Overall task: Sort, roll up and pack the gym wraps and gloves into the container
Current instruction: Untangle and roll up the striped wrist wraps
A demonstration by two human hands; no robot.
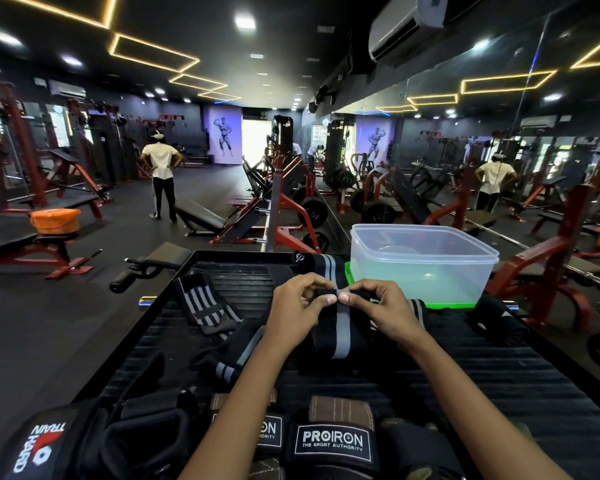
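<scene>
My left hand (297, 306) and my right hand (383, 308) both pinch the far end of a black wrap with a grey stripe (342, 327), which lies lengthwise on the black ribbed platform (499, 375). The clear plastic container (421, 261) stands just beyond my right hand on a green lid (440, 305) and holds nothing. Another striped wrap (205, 306) lies to the left, and one more (321, 263) lies behind my hands. Black gloves marked PROIRON (333, 441) and a TRAIN HARD glove (39, 445) lie along the near edge.
A rolled black wrap (499, 318) rests right of the container. Beyond the platform are red and black gym machines, benches, weight plates and a mirror wall on the right. A person (161, 174) stands far off on the left floor. An orange tub (54, 220) sits on a bench.
</scene>
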